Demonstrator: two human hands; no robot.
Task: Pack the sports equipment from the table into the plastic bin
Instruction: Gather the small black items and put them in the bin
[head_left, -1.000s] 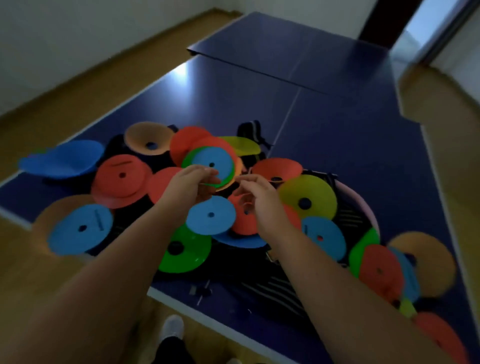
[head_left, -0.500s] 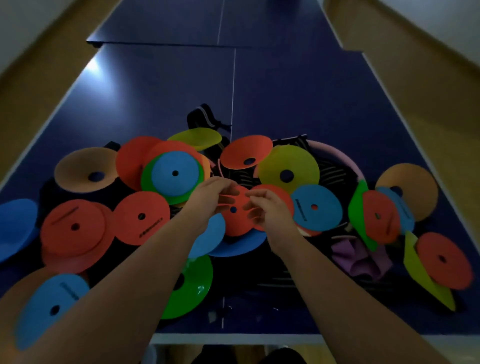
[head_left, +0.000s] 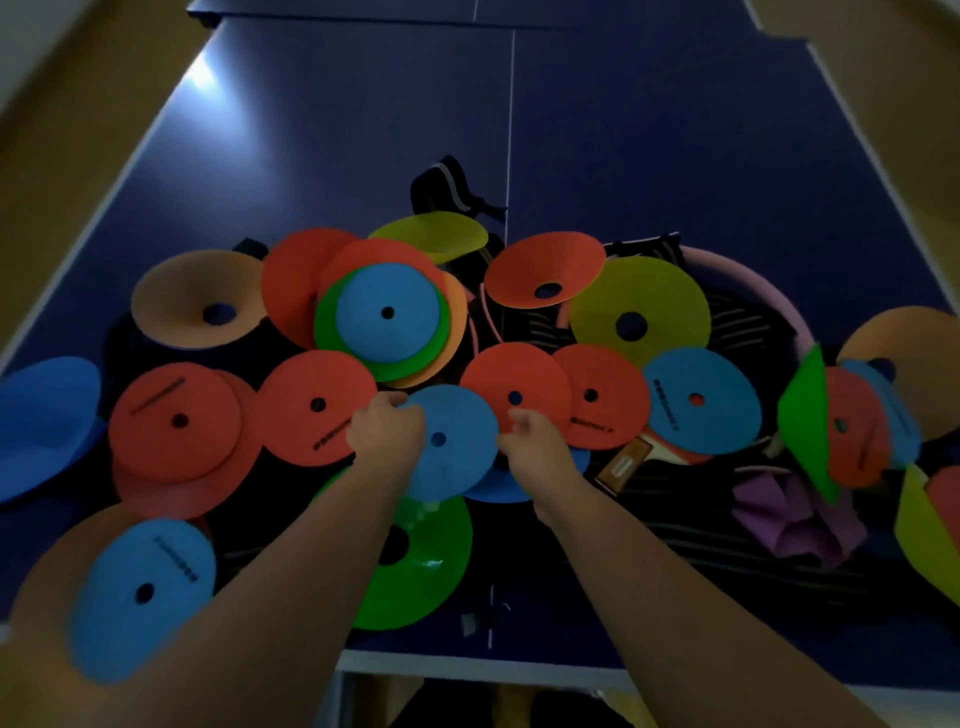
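Observation:
Many flat sports discs in red, blue, green, yellow and orange lie heaped on the near end of the dark blue table (head_left: 675, 156). At the middle of the heap, my left hand (head_left: 384, 431) grips the left edge of a blue disc (head_left: 452, 447). My right hand (head_left: 537, 447) curls at that disc's right edge, just under a red disc (head_left: 514, 389). A stack with a blue disc on a green one (head_left: 387, 317) lies behind my left hand. No plastic bin is in view.
A table tennis paddle (head_left: 636, 457) pokes out under the discs right of my right hand. A pink hoop (head_left: 779, 306), black striped fabric (head_left: 727, 551) and a purple cloth (head_left: 795, 514) lie on the right. The table's near edge (head_left: 467, 665) is just below my forearms.
My hands dropped from the stacked discs, passed over a red disc, and now close on the blue disc nearer to me. The view tilted down and turned right.

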